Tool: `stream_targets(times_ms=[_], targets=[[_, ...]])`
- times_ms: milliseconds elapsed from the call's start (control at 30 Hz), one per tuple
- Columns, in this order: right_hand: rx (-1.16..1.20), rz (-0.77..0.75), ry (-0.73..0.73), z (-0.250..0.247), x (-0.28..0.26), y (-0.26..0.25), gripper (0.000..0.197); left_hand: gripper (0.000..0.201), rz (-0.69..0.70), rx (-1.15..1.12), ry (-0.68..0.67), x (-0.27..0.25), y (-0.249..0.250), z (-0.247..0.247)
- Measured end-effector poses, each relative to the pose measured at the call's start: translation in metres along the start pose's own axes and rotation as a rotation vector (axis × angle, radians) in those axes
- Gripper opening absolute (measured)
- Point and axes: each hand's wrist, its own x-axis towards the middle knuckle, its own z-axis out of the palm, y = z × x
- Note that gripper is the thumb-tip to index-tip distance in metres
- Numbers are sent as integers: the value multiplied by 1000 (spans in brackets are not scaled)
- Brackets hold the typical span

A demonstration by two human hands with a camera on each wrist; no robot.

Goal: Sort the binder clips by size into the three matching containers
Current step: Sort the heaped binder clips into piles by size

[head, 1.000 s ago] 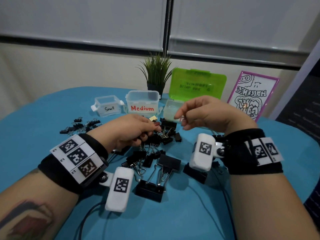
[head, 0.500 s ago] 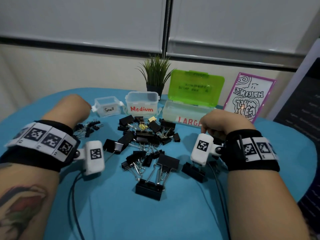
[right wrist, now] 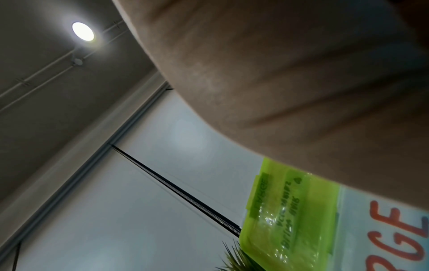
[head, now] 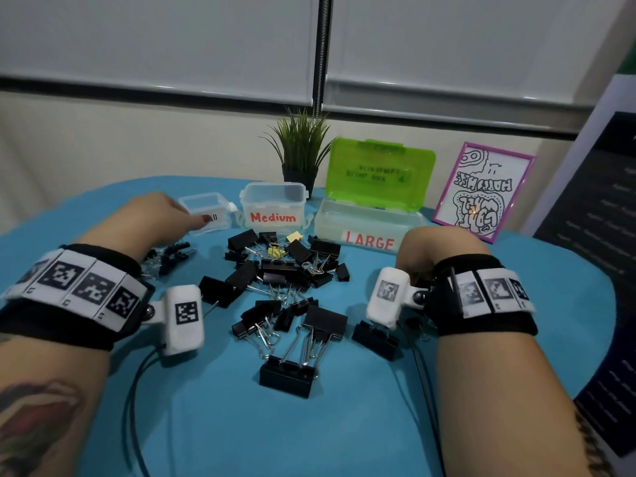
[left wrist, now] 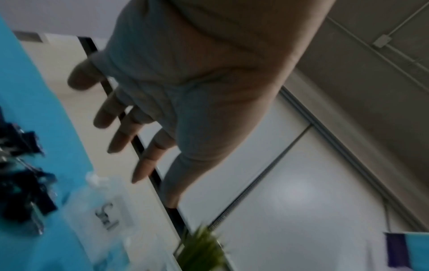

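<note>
Blue table (head: 309, 425): binder clips (head: 282, 273) between hands.

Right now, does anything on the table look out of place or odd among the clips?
Yes: a yellow binder clip sits in the pile of black binder clips, with a small yellow paper square lying just behind it, near the Medium container. Both stand out by colour; the square is no clip. Nothing looks spilled or damaged.

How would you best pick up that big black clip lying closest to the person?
Probably pinch the big black clip across its body from above, thumb on the near face and fingers on the far one. Its wire handles point away into the pile, so the near side is free, and either hand could reach it.
</note>
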Motion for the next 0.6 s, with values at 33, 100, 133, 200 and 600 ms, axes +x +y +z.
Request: stream_targets(times_ms=[33,100,133,200,600], targets=[[-12,-11,10,0,0,-2,22,47,38,-90,-7,-9,8,1],[-32,-47,7,2,1,-5,18,37,117,-292,-68,-28,23,5],[-28,-65,-2,2,1,-6,16,34,165,-391,-124,-36,31,8],[1,-83,-27,2,-1,-8,17,34,235,-572,-272,-53,48,20],[-4,66,77,4,-8,15,13,29,278,-713,-572,-58,61,62]])
